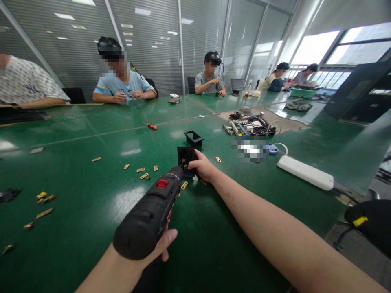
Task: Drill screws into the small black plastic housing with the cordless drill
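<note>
My left hand (163,244) is wrapped round the grip of a black power drill (146,215) with a red switch. The drill's front end points at a small black plastic box (185,154), which stands on the green table. My right hand (202,166) holds this box by its right side, the fingers partly hidden behind it. Small brass-coloured parts show inside the box near the drill tip. Just behind it lies a black open frame (194,139). Brass plates (184,185) with holes lie around the box and to its left.
An orange screwdriver (151,126) lies further back on the green table (100,211). Circuit boards (252,124) sit at the back right, with a white power strip (305,173) nearer. More brass pieces (44,213) lie at left. Several people sit across the table.
</note>
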A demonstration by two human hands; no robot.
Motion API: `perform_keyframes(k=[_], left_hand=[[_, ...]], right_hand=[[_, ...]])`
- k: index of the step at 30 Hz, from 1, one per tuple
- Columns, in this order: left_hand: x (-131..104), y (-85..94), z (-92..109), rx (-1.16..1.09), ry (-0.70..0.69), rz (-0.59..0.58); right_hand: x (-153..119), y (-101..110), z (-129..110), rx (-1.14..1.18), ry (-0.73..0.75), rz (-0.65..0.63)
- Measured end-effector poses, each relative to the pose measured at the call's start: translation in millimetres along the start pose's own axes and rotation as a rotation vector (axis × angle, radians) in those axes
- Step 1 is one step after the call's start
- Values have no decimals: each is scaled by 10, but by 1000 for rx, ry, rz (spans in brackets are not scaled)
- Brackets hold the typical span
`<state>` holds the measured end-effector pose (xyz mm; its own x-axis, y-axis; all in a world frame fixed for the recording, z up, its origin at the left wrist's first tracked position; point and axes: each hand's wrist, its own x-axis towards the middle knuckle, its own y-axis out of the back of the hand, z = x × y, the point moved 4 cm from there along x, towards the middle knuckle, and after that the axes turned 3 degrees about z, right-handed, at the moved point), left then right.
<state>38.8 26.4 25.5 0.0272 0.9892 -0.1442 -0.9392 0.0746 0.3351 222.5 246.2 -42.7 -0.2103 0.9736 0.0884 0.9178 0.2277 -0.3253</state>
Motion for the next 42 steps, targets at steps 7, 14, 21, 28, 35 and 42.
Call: perform_keyframes(k=[7,14,21,28,35,42], left_hand=[[-23,21,31,-6,6,32],[12,15,35,57,-32,23],[-20,4,59,1,-3,64],[2,13,15,22,-18,23],[1,3,14,30,-12,25],[-18,17,56,25,-27,25]], right_hand=[[-1,1,-7,2,2,0],[-6,-1,-12,15,-2,6],[2,4,-4,-3,0,1],[2,2,-11,-6,1,-1],[-5,4,-9,1,1,1],[-2,0,-6,27,-4,6]])
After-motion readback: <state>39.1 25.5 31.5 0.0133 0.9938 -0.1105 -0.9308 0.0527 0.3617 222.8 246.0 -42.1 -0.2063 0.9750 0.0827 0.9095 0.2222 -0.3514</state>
